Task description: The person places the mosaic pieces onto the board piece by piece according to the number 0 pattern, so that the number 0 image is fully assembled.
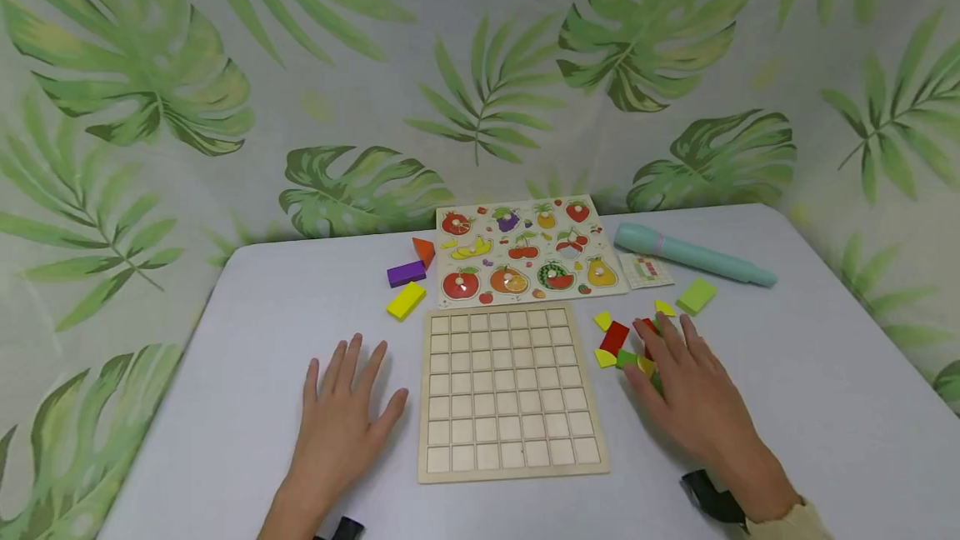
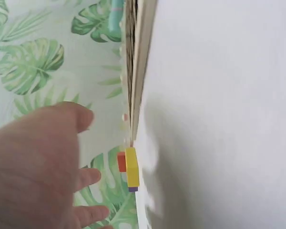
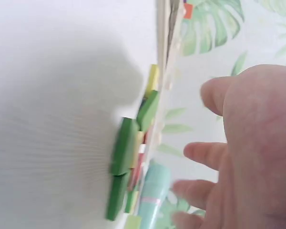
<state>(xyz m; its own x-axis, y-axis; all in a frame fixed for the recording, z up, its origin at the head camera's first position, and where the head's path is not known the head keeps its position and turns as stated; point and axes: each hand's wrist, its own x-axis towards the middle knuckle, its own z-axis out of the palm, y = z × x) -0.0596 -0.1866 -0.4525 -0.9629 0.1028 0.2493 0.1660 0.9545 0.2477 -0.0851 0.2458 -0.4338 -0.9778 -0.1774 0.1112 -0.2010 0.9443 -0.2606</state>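
Between the two hands lies a square wooden grid board (image 1: 513, 394) with shallow compartments. My left hand (image 1: 341, 415) is left of it, fingers spread and holding nothing. Past its fingertips sit a yellow block (image 1: 407, 302), a purple block (image 1: 407, 274) and an orange triangular block (image 1: 423, 252). On the right, my right hand (image 1: 686, 394) hovers above a loose group of small coloured pieces, among them a red block (image 1: 614, 338) and a yellow piece (image 1: 605, 358). Its fingers hide part of the group. In the right wrist view, green blocks (image 3: 123, 148) stand apart from the fingers.
Behind the grid board lies a fruit peg puzzle (image 1: 532, 252). A small printed card (image 1: 647, 271) is beside it, with a teal tapered tube (image 1: 693, 255) further right. One light green block (image 1: 697, 296) lies beyond the right hand. A leaf-patterned cloth (image 1: 480, 90) hangs behind the white table (image 1: 255, 340).
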